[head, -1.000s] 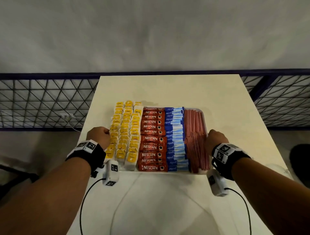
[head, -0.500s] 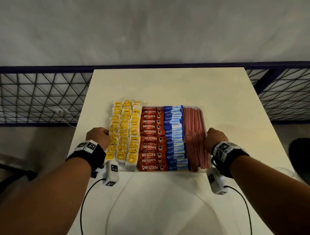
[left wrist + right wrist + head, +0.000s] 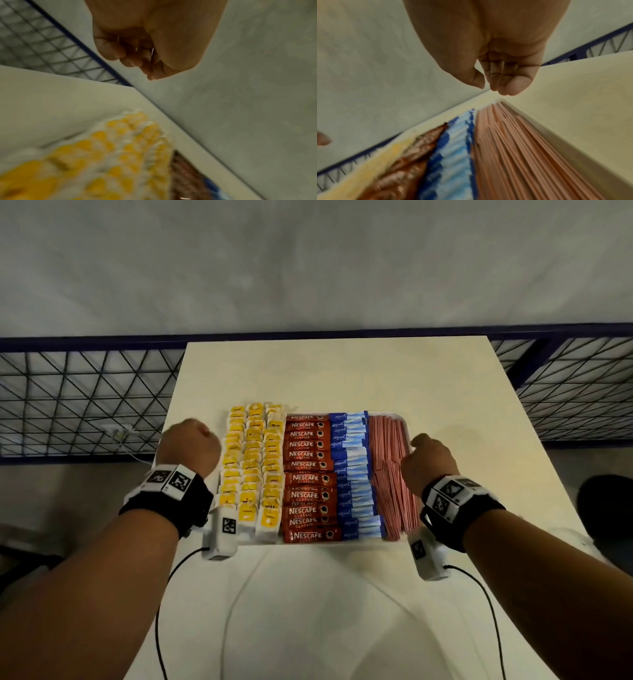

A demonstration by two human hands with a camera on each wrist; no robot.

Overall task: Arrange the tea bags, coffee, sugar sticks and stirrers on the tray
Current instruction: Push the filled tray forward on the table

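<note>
Tray (image 3: pixel 407 426) sits mid-table, packed in columns: yellow-tagged tea bags (image 3: pixel 251 470), Nescafe sachets (image 3: pixel 306 477), blue sugar sticks (image 3: pixel 352 474), pink stirrers (image 3: pixel 388 474). Left hand (image 3: pixel 188 448) hovers beside the tea bags, fingers curled into an empty fist. Right hand (image 3: pixel 430 463) hangs above the tray's right rim, fingers loosely bent, holding nothing.

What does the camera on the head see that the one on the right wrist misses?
Only the head view shows both wrist bands, the left hand raised in a fist beside the tea bags, and readable Nescafe coffee sticks.

Only the right wrist view shows the right hand from below: fingers loosely curled, holding nothing, above the stirrers.

Both show the tray's four rows, including blue sugar sticks.
</note>
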